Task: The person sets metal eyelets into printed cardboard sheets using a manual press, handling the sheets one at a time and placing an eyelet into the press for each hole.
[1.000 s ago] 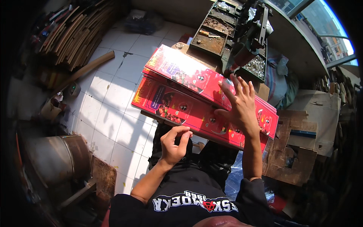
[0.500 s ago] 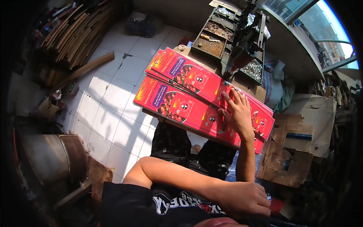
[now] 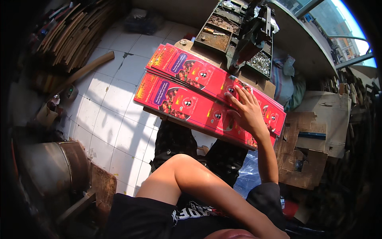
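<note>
The head camera looked down past a black sleeve (image 3: 137, 211) and the left arm (image 3: 223, 195), which crossed the body and ran out at the lower edge, so I could not tell whether the left hand was open or held anything. Beyond the dark trousers (image 3: 173, 137), a front stack of red printed sheets (image 3: 203, 113) lay slantwise on the worktop (image 3: 203, 55), with a rear stack (image 3: 215, 81) right alongside. The right hand (image 3: 247, 107) rested palm down over the rear stack, fingers loosely spread, apparently gripping nothing. Each sheet looked like thin glossy card: probably light, bendy, slippery and easy to crease. A whole stack would be heavier and stiffer, best held by both long edges near the middle so the ends would not droop or the layers slide. Farther off stood a dark machine (image 3: 243, 51) beside a divided tray (image 3: 218, 42); a cardboard pile (image 3: 79, 36) rose past the tiled floor (image 3: 111, 119). Compared with half a second earlier, the left hand had gone from view, the right fingers appeared slightly farther along the rear stack, baring a round emblem (image 3: 230, 90), and both stacks sat a little higher and more leftward in view.
</note>
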